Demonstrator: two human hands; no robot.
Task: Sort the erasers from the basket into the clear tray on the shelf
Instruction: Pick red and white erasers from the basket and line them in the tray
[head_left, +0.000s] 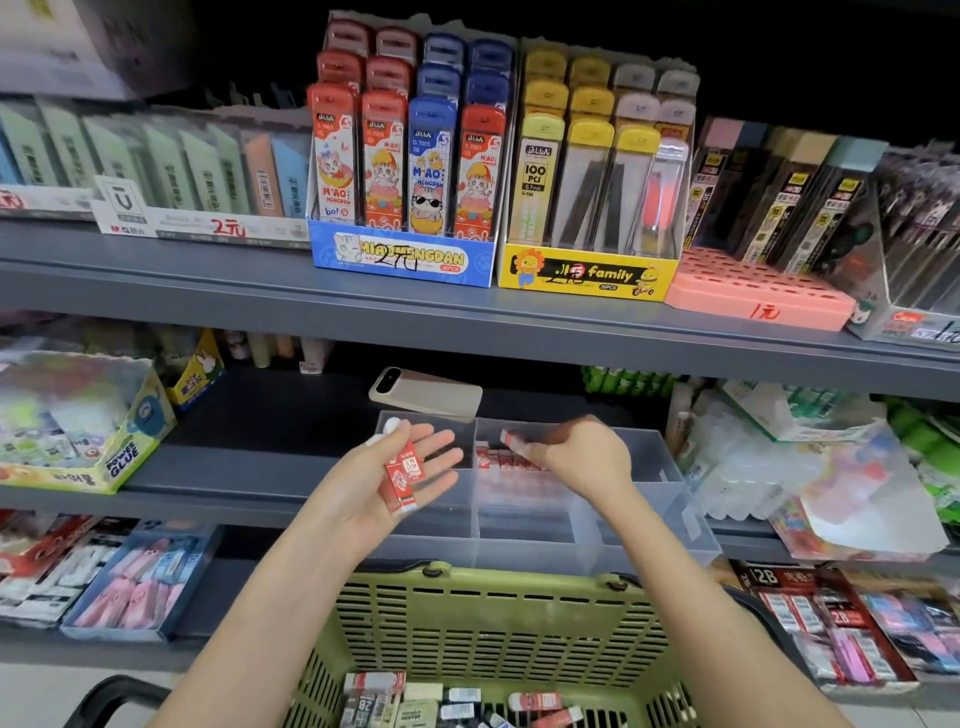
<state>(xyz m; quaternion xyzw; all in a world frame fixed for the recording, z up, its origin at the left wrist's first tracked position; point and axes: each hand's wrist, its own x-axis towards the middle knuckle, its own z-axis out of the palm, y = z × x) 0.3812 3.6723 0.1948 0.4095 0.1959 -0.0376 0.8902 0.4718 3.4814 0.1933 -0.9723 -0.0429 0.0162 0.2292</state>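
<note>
Left hand (363, 488) flat, palm up, fingers straight and spread; a small stack of red erasers (402, 480) lies on the palm just behind the fingers. Right hand (576, 457) pinches one eraser (511, 439) at its fingertips, just above a started row (506, 461) in the clear tray (670, 499). Judged partly done: many loose erasers (447, 701) remain in the basket (519, 582), below both wrists.

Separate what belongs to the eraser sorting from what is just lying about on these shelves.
Job: left hand carrying red erasers on its palm; right hand pinching one eraser over the clear tray; row of erasers in it; green basket with loose erasers.
Lying about: phone, lead refill boxes, glue box, pink tray.
</note>
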